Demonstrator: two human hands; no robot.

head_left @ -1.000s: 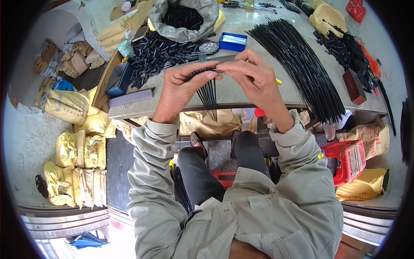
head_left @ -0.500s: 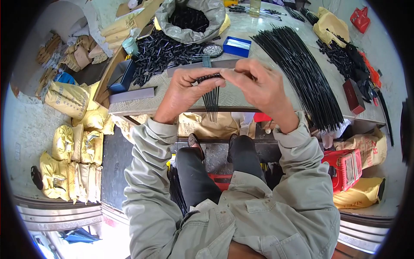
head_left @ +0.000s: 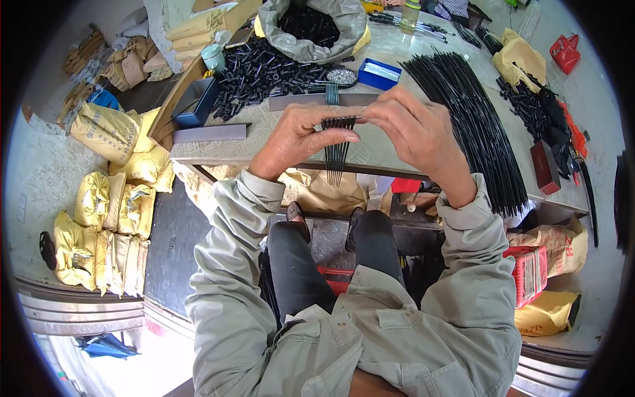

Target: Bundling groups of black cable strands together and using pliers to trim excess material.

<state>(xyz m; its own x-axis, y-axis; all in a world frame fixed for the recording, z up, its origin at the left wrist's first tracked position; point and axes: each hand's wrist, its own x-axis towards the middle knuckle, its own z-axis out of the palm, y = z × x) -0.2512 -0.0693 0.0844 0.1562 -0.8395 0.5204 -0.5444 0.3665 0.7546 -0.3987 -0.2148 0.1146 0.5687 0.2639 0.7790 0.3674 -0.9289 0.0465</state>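
Observation:
My left hand [head_left: 291, 139] is closed round a flat row of thin dark rods [head_left: 336, 162], pinched between thumb and fingers above the table's near edge. Dark ridged parts of the row show between the fingertips, and the rods stick out above and below the grip. At the right end of that row, my right hand [head_left: 420, 129] holds its thumb and fingers pressed together. Something thin and small shows at its fingertips, too small to name. Just beyond the hands lies a long grey bar [head_left: 288, 102], partly hidden by the rods.
A heap of short black pieces [head_left: 254, 76] spreads left, beside a grey sack [head_left: 357, 30] of black pieces. Beyond the hands sit a dish of tiny silvery parts [head_left: 341, 77] and a blue box [head_left: 378, 74]. Long black rods [head_left: 466, 126] lie right; a dark red box [head_left: 544, 167] stands farther right.
Both hands and the rods now appear slightly farther right. My right hand has drawn a little away from the left, showing more of the row's end. The whole view has shifted slightly.

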